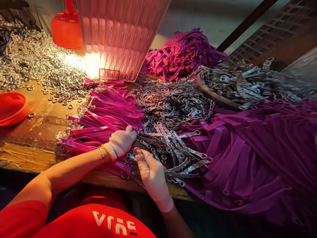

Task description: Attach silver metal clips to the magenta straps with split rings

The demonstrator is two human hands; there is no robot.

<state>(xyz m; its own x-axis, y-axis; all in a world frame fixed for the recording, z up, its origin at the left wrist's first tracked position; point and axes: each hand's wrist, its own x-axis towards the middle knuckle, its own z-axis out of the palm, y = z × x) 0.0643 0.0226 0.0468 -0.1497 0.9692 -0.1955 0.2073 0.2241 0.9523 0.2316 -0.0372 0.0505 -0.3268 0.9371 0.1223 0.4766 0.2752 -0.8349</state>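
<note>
My left hand (122,142), in a white dotted knit glove with a yellow cuff, is closed over the near edge of a pile of magenta straps (109,105). What its fingers grip is hidden. Just to its right, my right hand (154,177), in a thin white glove, pinches a small metal ring (136,151) between thumb and fingers. Close by both hands lie braided metal links with eyelet ends (178,153), fanned out along the bench edge. The strap pile has metal rings at its left ends.
Many loose metal rings (60,84) lie heaped at the back left under a red lamp (66,31). A ribbed translucent panel (121,36) stands behind the straps. A red bowl (13,109) sits at the left. More purple straps (247,152) cover the right, below a basin of metal links (237,82).
</note>
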